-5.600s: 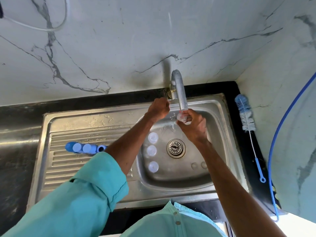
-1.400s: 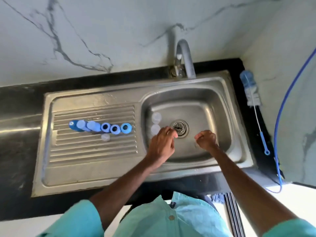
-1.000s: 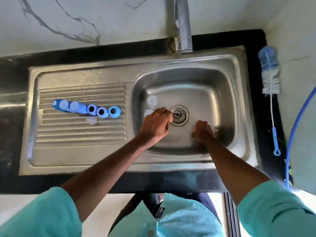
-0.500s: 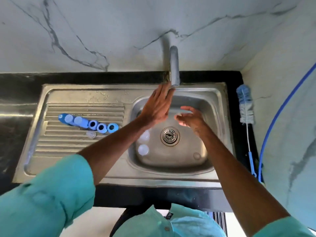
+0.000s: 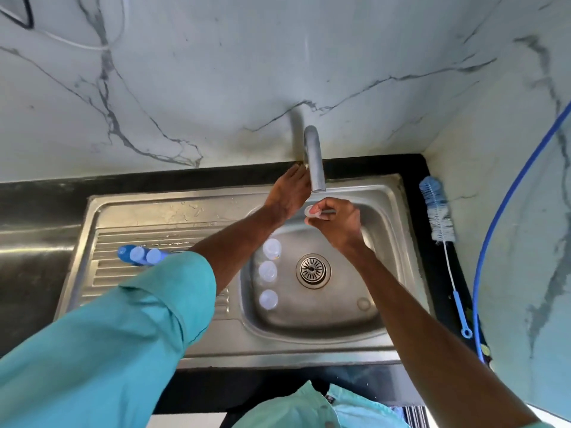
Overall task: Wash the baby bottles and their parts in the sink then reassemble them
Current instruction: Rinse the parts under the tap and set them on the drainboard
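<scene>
Three bottles (image 5: pixel 267 271) in sink (image 5: pixel 398 193); left hand (image 5: pixel 289 197) flat at tap (image 5: pixel 315 168), right hand (image 5: pixel 338 225) around one clear part (image 5: pixel 311 211).

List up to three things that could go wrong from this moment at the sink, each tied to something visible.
1. The right hand only pinches the small clear part under the spout; once wet, it could slip and drop toward the drain.
2. The left hand is at the spout's base; a strong flow might splash its turquoise sleeve.
3. Rinse water may fall on the clear bottles in the basin below.
</scene>
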Tool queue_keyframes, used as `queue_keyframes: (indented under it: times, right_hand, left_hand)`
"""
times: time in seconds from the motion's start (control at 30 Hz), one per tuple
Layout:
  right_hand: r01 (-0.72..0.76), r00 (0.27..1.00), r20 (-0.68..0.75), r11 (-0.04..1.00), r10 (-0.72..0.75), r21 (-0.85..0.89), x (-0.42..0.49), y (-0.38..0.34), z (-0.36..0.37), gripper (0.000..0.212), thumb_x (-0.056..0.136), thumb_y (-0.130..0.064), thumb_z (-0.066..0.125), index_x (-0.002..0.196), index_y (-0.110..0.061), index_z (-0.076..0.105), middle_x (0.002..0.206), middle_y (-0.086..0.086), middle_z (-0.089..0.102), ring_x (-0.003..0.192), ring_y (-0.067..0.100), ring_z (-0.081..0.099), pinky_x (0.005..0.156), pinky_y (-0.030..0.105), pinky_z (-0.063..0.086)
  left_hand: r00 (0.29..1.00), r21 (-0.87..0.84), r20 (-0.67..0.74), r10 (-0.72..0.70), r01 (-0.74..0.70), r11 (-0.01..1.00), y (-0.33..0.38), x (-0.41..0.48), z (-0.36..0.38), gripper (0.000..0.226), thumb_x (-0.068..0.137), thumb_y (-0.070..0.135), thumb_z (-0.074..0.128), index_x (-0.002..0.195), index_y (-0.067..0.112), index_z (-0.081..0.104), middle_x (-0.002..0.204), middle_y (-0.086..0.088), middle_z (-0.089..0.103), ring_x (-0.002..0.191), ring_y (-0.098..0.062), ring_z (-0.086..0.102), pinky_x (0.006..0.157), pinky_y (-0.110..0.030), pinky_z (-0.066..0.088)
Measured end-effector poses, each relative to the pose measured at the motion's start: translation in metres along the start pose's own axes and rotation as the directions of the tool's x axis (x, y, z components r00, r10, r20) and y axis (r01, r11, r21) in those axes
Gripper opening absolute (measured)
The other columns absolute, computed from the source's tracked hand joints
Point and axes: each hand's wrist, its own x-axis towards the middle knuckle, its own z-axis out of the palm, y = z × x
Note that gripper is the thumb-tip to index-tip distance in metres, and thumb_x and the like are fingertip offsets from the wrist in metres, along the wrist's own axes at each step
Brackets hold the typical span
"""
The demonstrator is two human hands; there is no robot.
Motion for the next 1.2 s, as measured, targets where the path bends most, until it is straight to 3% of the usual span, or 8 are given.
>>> queue_keyframes:
  times: [0.2, 0.37, 0.5, 0.67, 0.77, 0.87, 1.0, 1.2]
  right_hand:
    - [0.024, 0.996, -0.089, 0.999, -0.027, -0.038, 0.001, 0.004, 0.002, 0.021, 0.074, -0.007, 0.089, 0.087, -0.019, 0.078, 0.088, -0.006, 0.080, 0.083, 0.013, 0.078, 0.083, 0.043, 0.065]
    - [0.068, 0.991, -0.111, 0.995, -0.075, -0.067, -0.007, 0.002, 0.002, 0.021, 0.078, -0.002, 0.087, 0.094, -0.011, 0.077, 0.095, -0.003, 0.080, 0.087, 0.009, 0.077, 0.082, 0.032, 0.065]
    - [0.061, 0.975, -0.207, 0.994, -0.078, -0.085, -0.006, 0.000, 0.003, 0.019, 0.080, -0.004, 0.087, 0.095, -0.011, 0.077, 0.092, -0.004, 0.077, 0.084, 0.006, 0.075, 0.078, 0.021, 0.063]
    - [0.119, 0.987, -0.092, 0.980, -0.134, -0.161, -0.007, -0.002, 0.005, 0.019, 0.082, -0.004, 0.086, 0.098, -0.010, 0.077, 0.096, -0.005, 0.078, 0.085, 0.005, 0.075, 0.076, 0.018, 0.062]
    - [0.134, 0.978, -0.131, 0.973, -0.160, -0.187, -0.003, -0.003, -0.001, 0.017, 0.084, -0.011, 0.087, 0.097, -0.010, 0.076, 0.094, -0.005, 0.077, 0.083, 0.002, 0.074, 0.074, 0.013, 0.060]
    - [0.091, 0.991, -0.090, 0.990, -0.100, -0.106, -0.002, -0.009, -0.002, 0.021, 0.081, -0.010, 0.089, 0.099, -0.007, 0.078, 0.093, -0.001, 0.079, 0.080, 0.006, 0.076, 0.075, 0.015, 0.060]
    - [-0.372, 0.920, 0.046, 0.826, 0.390, 0.423, 0.000, -0.019, -0.010, 0.028, 0.091, -0.025, 0.080, 0.105, -0.001, 0.076, 0.089, 0.018, 0.079, 0.071, 0.023, 0.077, 0.067, 0.028, 0.064]
    - [-0.630, 0.776, 0.364, 0.599, 0.515, 0.495, -0.003, -0.018, -0.005, 0.038, 0.095, -0.049, 0.070, 0.105, -0.012, 0.074, 0.077, 0.005, 0.065, 0.062, 0.011, 0.058, 0.047, 0.020, 0.046]
  left_hand:
    - [0.991, -0.196, -0.016, -0.135, 0.129, 0.972, 0.001, -0.018, 0.011, 0.063, 0.087, 0.001, 0.067, 0.147, -0.002, 0.048, 0.147, -0.019, 0.055, 0.127, -0.030, 0.059, 0.103, -0.038, 0.049]
    - [0.984, -0.339, 0.117, -0.137, 0.169, 0.925, -0.007, -0.020, 0.013, 0.098, 0.085, 0.003, 0.073, 0.163, 0.006, 0.015, 0.170, -0.014, 0.019, 0.152, -0.030, 0.032, 0.119, -0.044, 0.037]
    - [0.982, -0.417, 0.136, -0.129, 0.175, 0.892, -0.012, -0.024, 0.012, 0.105, 0.084, 0.003, 0.073, 0.166, 0.013, 0.008, 0.173, -0.006, 0.010, 0.155, -0.028, 0.027, 0.120, -0.043, 0.034]
    - [0.980, -0.532, 0.144, -0.139, 0.195, 0.824, -0.004, -0.023, 0.012, 0.106, 0.087, 0.010, 0.077, 0.165, 0.010, 0.006, 0.173, -0.010, 0.006, 0.154, -0.032, 0.026, 0.118, -0.047, 0.039]
    - [0.964, -0.728, 0.193, -0.182, 0.265, 0.632, 0.003, -0.025, 0.004, 0.098, 0.089, 0.010, 0.075, 0.165, 0.011, 0.013, 0.173, -0.012, 0.007, 0.157, -0.030, 0.019, 0.123, -0.044, 0.031]
    - [0.936, -0.896, 0.091, -0.340, 0.226, 0.381, 0.018, -0.032, -0.003, 0.056, 0.096, 0.022, 0.065, 0.150, 0.010, 0.051, 0.155, -0.014, 0.050, 0.143, -0.027, 0.047, 0.121, -0.039, 0.035]
    - [0.869, -0.987, 0.135, -0.476, 0.159, 0.010, 0.046, -0.051, -0.025, 0.029, 0.104, 0.027, 0.053, 0.120, 0.011, 0.070, 0.109, -0.004, 0.077, 0.100, -0.018, 0.074, 0.087, -0.030, 0.057]
    - [0.856, -0.982, 0.156, -0.493, 0.080, -0.171, 0.067, -0.061, -0.039, 0.016, 0.102, 0.010, 0.060, 0.114, 0.007, 0.071, 0.088, 0.002, 0.074, 0.072, -0.010, 0.069, 0.068, -0.023, 0.056]
